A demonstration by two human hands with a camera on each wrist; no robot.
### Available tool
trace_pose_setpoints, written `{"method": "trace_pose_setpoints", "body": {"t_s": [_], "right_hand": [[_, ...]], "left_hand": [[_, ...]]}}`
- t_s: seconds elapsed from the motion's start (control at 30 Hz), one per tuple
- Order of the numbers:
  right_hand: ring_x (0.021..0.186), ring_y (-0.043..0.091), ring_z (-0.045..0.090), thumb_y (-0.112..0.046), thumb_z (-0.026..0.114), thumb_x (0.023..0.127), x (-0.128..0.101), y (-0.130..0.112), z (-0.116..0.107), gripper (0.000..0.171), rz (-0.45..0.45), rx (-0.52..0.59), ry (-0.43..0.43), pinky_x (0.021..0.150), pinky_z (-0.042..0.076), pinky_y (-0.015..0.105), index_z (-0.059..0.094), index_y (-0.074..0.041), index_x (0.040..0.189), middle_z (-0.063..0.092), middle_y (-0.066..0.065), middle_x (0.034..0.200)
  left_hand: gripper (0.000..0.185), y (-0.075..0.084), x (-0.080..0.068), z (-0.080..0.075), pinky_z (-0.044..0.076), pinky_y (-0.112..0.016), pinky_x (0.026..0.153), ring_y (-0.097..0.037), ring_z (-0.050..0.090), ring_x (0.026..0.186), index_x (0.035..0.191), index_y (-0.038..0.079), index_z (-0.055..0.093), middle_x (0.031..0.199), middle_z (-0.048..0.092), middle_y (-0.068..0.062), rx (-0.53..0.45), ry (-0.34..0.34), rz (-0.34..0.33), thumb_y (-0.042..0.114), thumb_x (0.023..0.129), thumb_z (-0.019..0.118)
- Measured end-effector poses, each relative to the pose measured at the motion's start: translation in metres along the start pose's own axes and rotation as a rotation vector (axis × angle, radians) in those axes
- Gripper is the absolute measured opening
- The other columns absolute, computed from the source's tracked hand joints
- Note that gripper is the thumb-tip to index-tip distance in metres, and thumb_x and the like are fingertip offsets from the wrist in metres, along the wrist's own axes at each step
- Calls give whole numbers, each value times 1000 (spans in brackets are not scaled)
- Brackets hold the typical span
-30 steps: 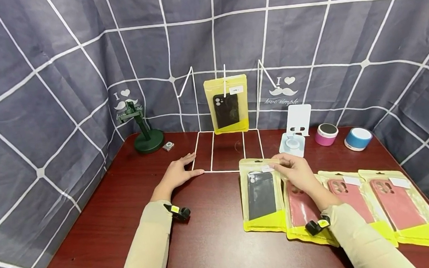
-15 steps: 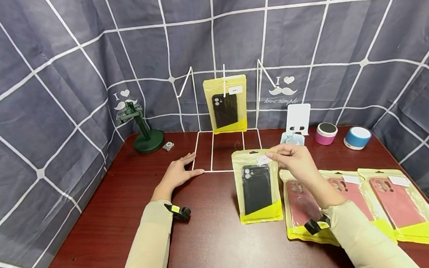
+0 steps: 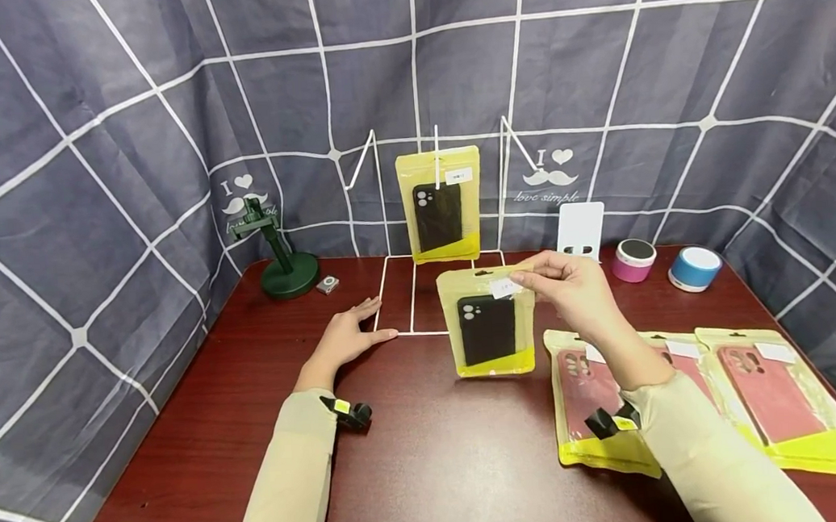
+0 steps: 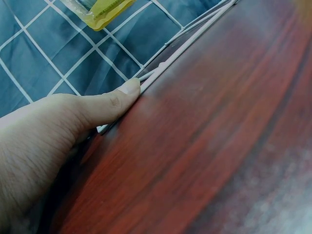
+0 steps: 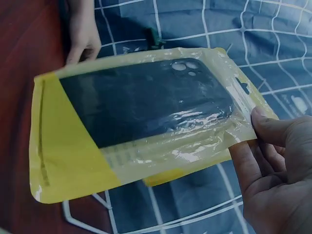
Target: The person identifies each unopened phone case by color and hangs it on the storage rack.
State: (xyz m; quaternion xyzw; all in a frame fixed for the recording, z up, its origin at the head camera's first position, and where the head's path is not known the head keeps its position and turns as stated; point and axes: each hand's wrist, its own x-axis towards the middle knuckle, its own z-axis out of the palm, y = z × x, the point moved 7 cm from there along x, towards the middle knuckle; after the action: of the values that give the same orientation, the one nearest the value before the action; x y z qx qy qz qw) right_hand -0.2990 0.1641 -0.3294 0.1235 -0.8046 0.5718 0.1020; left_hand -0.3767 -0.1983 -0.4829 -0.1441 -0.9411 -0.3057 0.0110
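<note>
My right hand (image 3: pixel 573 286) pinches the top right corner of a yellow-edged clear bag (image 5: pixel 73 151) with a black phone case (image 5: pixel 141 102) inside. That bag hangs upright above the table, in front of a white wire rack (image 3: pixel 430 333). On the rack's middle hook hangs a similar bag (image 3: pixel 469 245), also with a black phone case (image 3: pixel 438 219). My left hand (image 3: pixel 346 336) rests at the rack's front left corner, fingers spread. Its thumb (image 4: pixel 114 102) touches the base wire in the left wrist view; the other fingers are hidden there.
Several bagged pink phone cases (image 3: pixel 770 398) lie at the right, partly behind my right forearm. Behind them stand a white phone stand (image 3: pixel 581 225), a pink speaker (image 3: pixel 634 262) and a blue speaker (image 3: pixel 695 268). A green stand (image 3: pixel 291 276) and a small square gadget (image 3: pixel 328 284) are back left.
My right hand has lifted the bagged black phone case off the table, moving it up, slightly left and toward the rack. My left hand has stayed put.
</note>
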Motion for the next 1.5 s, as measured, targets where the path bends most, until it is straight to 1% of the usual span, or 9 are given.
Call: {"method": "trace_pose_setpoints", "body": {"t_s": [0.07, 0.17, 0.27, 0.5, 0.7, 0.8, 1.0, 1.3, 1.5], "right_hand": [[53, 12, 54, -31, 81, 87, 3, -9, 1, 22, -18, -20, 6, 41, 39, 27, 77, -11, 94, 72, 0, 74], [46, 11, 41, -30, 82, 87, 8, -26, 3, 20, -65, -34, 17, 37, 27, 29, 78, -12, 95, 70, 3, 71], [49, 8, 42, -27, 82, 87, 17, -44, 6, 18, -124, -40, 36, 41, 29, 28, 79, -12, 98, 73, 3, 75], [72, 5, 65, -25, 80, 88, 38, -77, 15, 18, -219, -62, 78, 60, 45, 21, 79, -10, 98, 78, 0, 87], [77, 7, 67, -16, 77, 91, 54, -97, 21, 19, -229, -23, 114, 67, 48, 21, 76, 0, 102, 77, 13, 91], [76, 7, 66, -17, 77, 91, 62, -99, 22, 20, -229, 8, 130, 68, 48, 22, 76, 0, 102, 76, 14, 90], [75, 8, 67, -25, 80, 89, 76, -93, 24, 23, -228, 49, 149, 67, 49, 22, 77, -3, 98, 77, 2, 83], [70, 6, 62, -29, 79, 89, 87, -84, 26, 23, -226, -12, 176, 62, 43, 24, 77, -7, 97, 77, 1, 81], [59, 7, 56, -29, 78, 90, 98, -76, 27, 23, -218, -24, 187, 54, 42, 23, 77, -8, 96, 76, 4, 81]], "left_hand": [[88, 0, 0, 0, 31, -50, 116, -24, 36, 146, 150, 22, 50, 156, 43, -2, -4, -2, -1, 70, 79, 72], [89, -1, 0, -1, 32, -49, 116, -24, 36, 146, 150, 22, 50, 155, 44, -2, -3, 0, 1, 71, 79, 71], [89, -1, 0, -1, 32, -49, 116, -23, 36, 146, 150, 23, 50, 155, 44, -2, -1, 2, 5, 71, 79, 71], [90, 1, 1, -1, 32, -50, 116, -24, 36, 146, 150, 22, 50, 155, 44, -2, -5, -1, 9, 72, 78, 71], [91, -1, 1, -1, 32, -50, 116, -24, 35, 146, 150, 23, 50, 156, 43, -1, -6, -5, -2, 74, 78, 69], [91, -2, 1, -1, 32, -50, 116, -24, 35, 146, 150, 23, 50, 156, 43, -1, -3, -3, -6, 75, 77, 69], [91, -1, 0, 0, 31, -51, 116, -26, 36, 146, 150, 22, 51, 155, 44, -2, -9, 2, 5, 74, 77, 70], [91, 0, 0, -1, 31, -51, 116, -26, 36, 146, 150, 21, 51, 155, 44, -3, -11, 5, 9, 73, 77, 70], [91, 0, -1, -1, 31, -52, 116, -26, 35, 146, 150, 21, 50, 156, 43, -3, -21, -3, 3, 73, 77, 71]]}}
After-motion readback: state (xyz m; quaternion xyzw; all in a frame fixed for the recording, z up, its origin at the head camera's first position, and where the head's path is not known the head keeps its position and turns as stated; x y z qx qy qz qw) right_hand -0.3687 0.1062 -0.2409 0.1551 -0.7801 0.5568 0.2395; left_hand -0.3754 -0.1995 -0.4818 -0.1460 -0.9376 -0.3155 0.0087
